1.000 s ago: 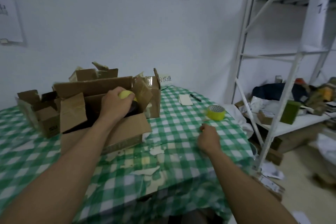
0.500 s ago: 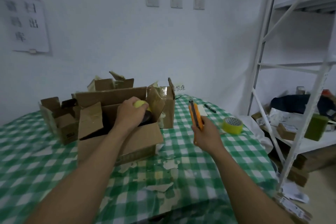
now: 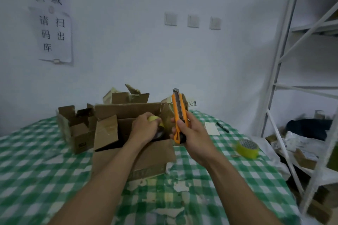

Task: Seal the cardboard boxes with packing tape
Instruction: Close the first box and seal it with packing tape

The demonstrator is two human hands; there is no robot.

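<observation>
Your right hand, empty a second ago, now grips an orange plastic utility knife upright; your left hand clutches a yellow tape roll inside the open brown cardboard box, ready for cutting.

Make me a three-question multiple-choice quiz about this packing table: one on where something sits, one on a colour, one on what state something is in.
1. Where does the loose tape roll sit?
A. On the cloth, right of the hands
B. Inside the big box
C. On the shelf

2. What colour is the knife body?
A. Blue
B. Orange
C. Black

3. What state is the big box in?
A. Taped shut
B. Crushed flat
C. Open, flaps up

Answers:
1. A: the roll lies on the green checked cloth near the table's right edge.
2. B: the right hand holds an orange knife upright.
3. C: its flaps stand up and the left hand reaches inside, gripping something yellow.
</observation>
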